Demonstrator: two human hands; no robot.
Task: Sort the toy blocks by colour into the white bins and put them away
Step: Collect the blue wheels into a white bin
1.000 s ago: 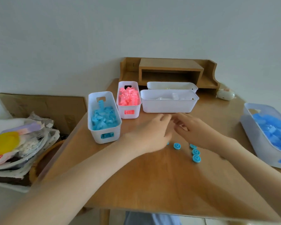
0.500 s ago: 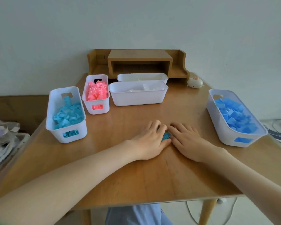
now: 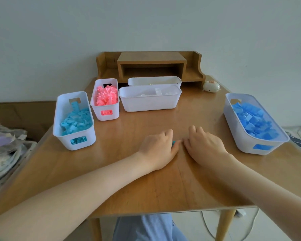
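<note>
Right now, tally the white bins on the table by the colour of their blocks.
Bin of light blue blocks: 1
Bin of pink blocks: 1
Bin of white blocks: 1
Bin of darker blue blocks: 1
Back bin, contents unclear: 1
Total: 5 bins

Head-worn view, down over table (image 3: 146, 188)

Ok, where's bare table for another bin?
Bare wooden tabletop runs in front of the long white bin, and between it and the white bin of dark blue blocks. Crowded back left: the white bin of pink blocks and the white bin of light blue blocks stand close.
</note>
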